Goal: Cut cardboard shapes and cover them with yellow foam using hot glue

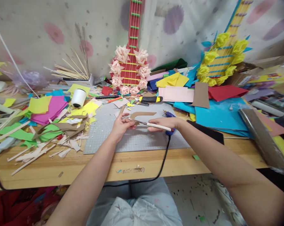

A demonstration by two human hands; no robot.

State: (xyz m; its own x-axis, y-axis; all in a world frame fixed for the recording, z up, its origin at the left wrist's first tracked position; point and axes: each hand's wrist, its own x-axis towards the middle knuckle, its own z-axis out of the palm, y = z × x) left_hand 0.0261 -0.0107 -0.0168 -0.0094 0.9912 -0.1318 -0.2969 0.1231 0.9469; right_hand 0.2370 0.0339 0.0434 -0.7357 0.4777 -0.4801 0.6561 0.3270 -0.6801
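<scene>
My left hand (121,124) is closed on a brown cardboard cutout (142,115), holding it just above the grey cutting mat (134,138). My right hand (164,123) grips white-handled scissors (153,125), and their blades point left and meet the cardboard near my left fingers. A blue glue gun (169,115) lies just behind my right hand, and its black cord (164,157) runs down over the table's front edge.
Coloured paper scraps, cardboard offcuts and wooden sticks (38,150) cover the left of the wooden table (156,163). A white tape roll (78,98), a yellow-handled knife (150,99), blue sheets (217,116), a foil roll (259,135) and two paper guitars (130,62) stand beyond.
</scene>
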